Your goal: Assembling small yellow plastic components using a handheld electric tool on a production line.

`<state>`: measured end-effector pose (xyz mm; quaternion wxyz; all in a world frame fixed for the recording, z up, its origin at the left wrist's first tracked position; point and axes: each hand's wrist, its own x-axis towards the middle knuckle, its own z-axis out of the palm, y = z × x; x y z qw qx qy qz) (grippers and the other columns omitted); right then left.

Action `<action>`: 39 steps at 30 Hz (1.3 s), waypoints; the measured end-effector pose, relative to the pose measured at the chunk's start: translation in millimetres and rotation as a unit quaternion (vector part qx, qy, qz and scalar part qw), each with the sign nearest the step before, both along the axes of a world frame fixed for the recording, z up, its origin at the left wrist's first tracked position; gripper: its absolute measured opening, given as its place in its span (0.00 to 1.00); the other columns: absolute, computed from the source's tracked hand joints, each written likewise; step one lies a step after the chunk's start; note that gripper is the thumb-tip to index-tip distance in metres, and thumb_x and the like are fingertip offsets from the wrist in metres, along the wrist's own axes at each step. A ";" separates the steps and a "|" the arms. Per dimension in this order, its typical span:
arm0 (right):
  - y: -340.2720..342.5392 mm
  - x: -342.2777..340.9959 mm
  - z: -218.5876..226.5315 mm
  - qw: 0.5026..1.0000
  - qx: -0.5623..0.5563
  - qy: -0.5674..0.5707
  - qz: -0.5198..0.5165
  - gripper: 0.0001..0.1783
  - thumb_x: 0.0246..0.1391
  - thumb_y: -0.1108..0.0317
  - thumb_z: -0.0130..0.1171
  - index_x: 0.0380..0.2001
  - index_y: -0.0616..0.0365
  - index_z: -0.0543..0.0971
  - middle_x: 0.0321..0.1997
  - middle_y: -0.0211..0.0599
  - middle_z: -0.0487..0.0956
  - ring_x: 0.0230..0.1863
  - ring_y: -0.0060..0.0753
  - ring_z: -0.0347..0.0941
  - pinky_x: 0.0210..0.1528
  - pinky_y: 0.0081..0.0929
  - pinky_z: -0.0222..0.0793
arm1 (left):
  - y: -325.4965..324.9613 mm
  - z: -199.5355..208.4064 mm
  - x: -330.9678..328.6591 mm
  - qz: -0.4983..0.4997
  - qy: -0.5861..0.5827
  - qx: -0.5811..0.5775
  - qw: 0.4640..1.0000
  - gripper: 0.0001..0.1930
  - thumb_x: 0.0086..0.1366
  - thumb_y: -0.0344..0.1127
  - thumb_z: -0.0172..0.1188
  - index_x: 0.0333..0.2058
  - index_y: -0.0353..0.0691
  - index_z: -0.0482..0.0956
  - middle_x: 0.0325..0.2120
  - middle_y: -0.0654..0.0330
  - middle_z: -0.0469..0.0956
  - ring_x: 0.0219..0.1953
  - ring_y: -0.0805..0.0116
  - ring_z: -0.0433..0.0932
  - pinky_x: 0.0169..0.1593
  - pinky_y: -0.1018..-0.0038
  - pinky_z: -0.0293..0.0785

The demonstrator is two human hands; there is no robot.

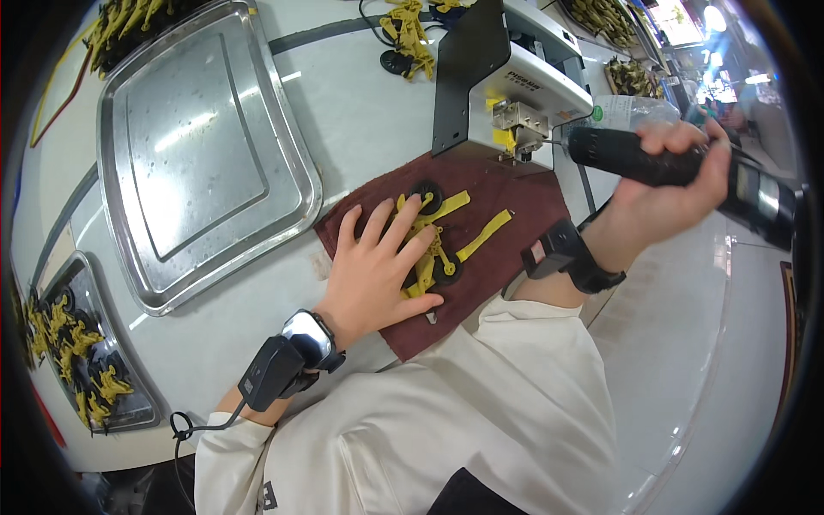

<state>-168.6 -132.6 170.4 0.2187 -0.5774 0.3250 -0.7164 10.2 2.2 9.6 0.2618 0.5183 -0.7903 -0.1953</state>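
My left hand [369, 266] lies with fingers spread over a yellow plastic part with black round pieces [446, 268], which it partly hides. Underneath is a dark red cloth [536, 202]. Yellow strips [486, 235] stick out from the part across the cloth. My right hand [669, 184] is wrapped round a black electric screwdriver [611, 153], held sideways above the bench. Its thin bit points left, at the metal front block of a white and black screw feeder [528, 79]. Whether a screw sits on the bit is too small to tell.
A large metal tray [206, 146] stands at the left. Beyond it, at the lower left, a smaller tray [146, 403] holds several yellow and black parts [86, 356]. More yellow parts [412, 39] lie at the back. A clear plastic bag [631, 112] is behind the screwdriver.
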 end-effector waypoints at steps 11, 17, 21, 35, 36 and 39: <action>68.9 -1.8 -28.6 0.948 0.106 0.016 0.299 0.28 0.50 0.53 0.62 0.45 0.61 0.64 0.19 0.36 0.70 0.15 0.29 0.66 0.23 0.30 0.64 | -2.2 -3.4 -2.5 0.010 0.025 -0.011 1.000 0.37 0.41 0.56 0.68 0.51 0.48 0.71 0.60 0.55 0.60 0.59 0.53 0.60 0.60 0.51 0.50; 109.8 -3.6 -59.6 0.961 0.090 -0.010 0.261 0.32 0.49 0.52 0.62 0.46 0.63 0.60 0.20 0.39 0.70 0.15 0.32 0.66 0.23 0.32 0.65 | -1.7 -6.4 -1.4 0.010 0.006 -0.029 1.000 0.36 0.43 0.57 0.67 0.51 0.49 0.72 0.60 0.56 0.61 0.59 0.53 0.60 0.60 0.49 0.52; 109.2 0.5 -68.1 0.965 0.095 -0.014 0.245 0.32 0.49 0.53 0.61 0.46 0.63 0.61 0.20 0.39 0.70 0.15 0.32 0.66 0.22 0.32 0.65 | -1.1 -7.3 -3.1 0.010 0.006 -0.019 1.000 0.36 0.43 0.57 0.67 0.51 0.49 0.72 0.60 0.56 0.60 0.59 0.53 0.60 0.60 0.49 0.51; 92.4 -1.0 -87.4 0.918 0.117 0.091 0.367 0.31 0.45 0.76 0.66 0.49 0.60 0.61 0.30 0.42 0.75 0.30 0.39 0.76 0.45 0.43 0.73 | -2.3 -5.0 -3.1 0.007 0.020 -0.015 1.000 0.36 0.42 0.53 0.70 0.51 0.48 0.71 0.59 0.55 0.62 0.58 0.53 0.61 0.59 0.50 0.53; 95.7 -1.5 -89.9 0.915 0.103 0.103 0.377 0.33 0.44 0.79 0.64 0.51 0.59 0.59 0.31 0.43 0.76 0.33 0.41 0.76 0.48 0.46 0.72 | -1.1 -5.8 -2.9 0.010 0.022 -0.015 1.000 0.36 0.42 0.53 0.70 0.51 0.48 0.71 0.59 0.55 0.62 0.58 0.53 0.61 0.59 0.50 0.53; 108.7 6.0 -91.1 0.957 0.110 -0.006 0.268 0.31 0.47 0.76 0.63 0.51 0.54 0.59 0.25 0.38 0.73 0.23 0.35 0.72 0.35 0.41 0.72 | -2.3 -5.8 -3.1 0.003 0.021 -0.001 1.000 0.36 0.43 0.55 0.68 0.51 0.48 0.72 0.60 0.55 0.61 0.58 0.52 0.60 0.60 0.48 0.51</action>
